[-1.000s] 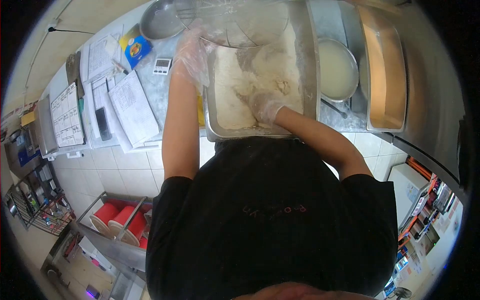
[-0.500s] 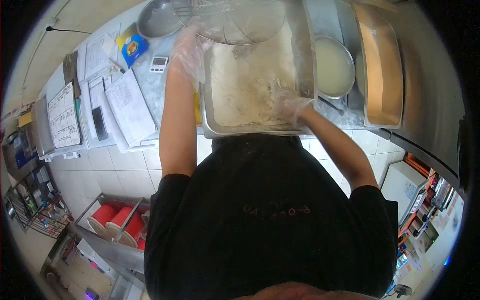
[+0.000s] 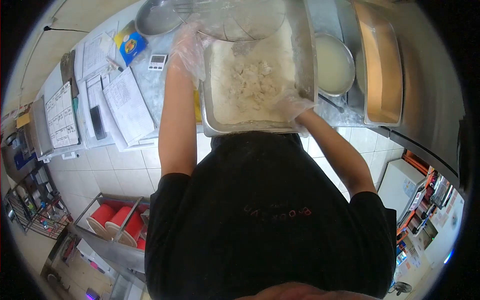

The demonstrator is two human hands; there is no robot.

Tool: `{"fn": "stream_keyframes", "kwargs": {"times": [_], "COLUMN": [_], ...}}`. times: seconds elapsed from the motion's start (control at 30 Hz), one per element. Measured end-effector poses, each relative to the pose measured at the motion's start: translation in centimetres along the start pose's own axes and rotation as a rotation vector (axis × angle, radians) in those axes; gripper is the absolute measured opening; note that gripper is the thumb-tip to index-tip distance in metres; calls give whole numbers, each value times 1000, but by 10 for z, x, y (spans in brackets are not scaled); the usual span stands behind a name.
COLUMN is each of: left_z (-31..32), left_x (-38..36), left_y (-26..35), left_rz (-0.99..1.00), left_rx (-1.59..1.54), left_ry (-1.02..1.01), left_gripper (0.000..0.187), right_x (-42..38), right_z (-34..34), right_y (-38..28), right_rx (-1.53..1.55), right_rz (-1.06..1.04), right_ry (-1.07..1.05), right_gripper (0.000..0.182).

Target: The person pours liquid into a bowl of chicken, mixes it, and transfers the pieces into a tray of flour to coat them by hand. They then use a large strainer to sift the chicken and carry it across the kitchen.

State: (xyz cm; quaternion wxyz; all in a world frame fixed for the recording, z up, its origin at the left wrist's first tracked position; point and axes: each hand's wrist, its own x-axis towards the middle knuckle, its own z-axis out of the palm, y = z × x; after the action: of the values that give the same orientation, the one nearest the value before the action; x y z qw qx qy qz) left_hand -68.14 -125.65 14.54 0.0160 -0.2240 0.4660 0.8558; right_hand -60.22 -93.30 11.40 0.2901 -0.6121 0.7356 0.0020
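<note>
A deep metal tray [image 3: 210,120] of pale flour lies in front of me. Several lumpy, flour-coated pieces [image 3: 255,80] are heaped in its middle; what they are I cannot make out. A wire strainer [image 3: 235,22] covers the tray's far end. My left hand [image 3: 187,42], in a clear plastic glove, is closed on the strainer's side near the tray's left wall. Also gloved, my right hand [image 3: 294,105] rests in the flour by the right wall, its fingers stretched toward the pieces and slightly blurred. Nothing shows in its grasp.
To the right stand a round bowl of cloudy liquid [image 3: 334,65] and a long metal pan [image 3: 382,65]. Leftward lie a metal bowl [image 3: 157,17], a timer [image 3: 157,62], a yellow-blue packet [image 3: 131,46], papers [image 3: 129,102] and a phone [image 3: 97,122]. Red containers [image 3: 125,225] sit below.
The coated pieces now show as a heap in the middle of the tray. My right hand has shifted slightly right and toward me. My left hand stays on the strainer.
</note>
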Motion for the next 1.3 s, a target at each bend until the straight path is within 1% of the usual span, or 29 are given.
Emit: {"fn": "stream_keyframes", "kwargs": {"times": [0.07, 0.13, 0.17, 0.27, 0.33, 0.4, 0.5, 0.57, 0.6, 0.67, 0.8, 0.87, 1.0, 1.07, 1.1, 1.17, 1.3], "left_z": [0, 7, 10, 16, 12, 9, 14, 20, 22, 27, 16, 12, 7, 5, 7, 12, 10], "left_x": [0, -5, -9, -16, -11, -9, -10, -16, -21, -26, -14, -13, -6, -4, -6, -10, -11], "left_y": [2, 5, 7, 9, 7, 6, 10, 10, 12, 17, 13, 13, 8, 10, 10, 10, 12], "left_rz": [-15, -14, -18, 11, 7, 7, -4, 33, 31, -20, -60, -58, -49, -112, -111, -55, -58], "left_rx": [10, 27, 42, 16, 19, 28, 42, 30, 33, 101, 64, 118, 88, 69, 69, 97, 128], "left_ry": [-19, 6, 36, 29, 12, -6, -7, 37, 42, 66, 48, -21, -14, -43, -43, 30, 0], "left_gripper": [47, 50, 53, 56, 57, 59, 61, 61, 61, 62, 62, 61, 60, 63, 63, 67, 70], "right_x": [18, 20, 11, -13, -17, 1, 29, 60, 51, 68, 80, 80, 69, 64, 62, 53, 47], "right_z": [-7, -11, -8, 0, 2, -2, -20, -32, -28, -33, -42, -44, -43, -43, -44, -44, -45], "right_y": [-4, -4, -3, 8, 35, 80, 92, 83, 71, 59, 35, 26, 7, 1, 3, -2, 4], "right_rx": [24, 41, 52, 87, 115, 142, 167, 180, 194, 219, 260, 279, 311, 329, 338, 353, 398], "right_rz": [13, 24, 28, 41, 50, 59, 69, 69, 68, 74, 86, 88, 104, 112, 115, 123, 163], "right_ry": [-11, -18, -22, -49, -62, -68, -78, -90, -97, -109, -141, -151, -179, -192, -198, -203, -214], "right_gripper": [26, 27, 27, 28, 28, 29, 30, 30, 31, 31, 32, 33, 34, 35, 35, 36, 37]}}
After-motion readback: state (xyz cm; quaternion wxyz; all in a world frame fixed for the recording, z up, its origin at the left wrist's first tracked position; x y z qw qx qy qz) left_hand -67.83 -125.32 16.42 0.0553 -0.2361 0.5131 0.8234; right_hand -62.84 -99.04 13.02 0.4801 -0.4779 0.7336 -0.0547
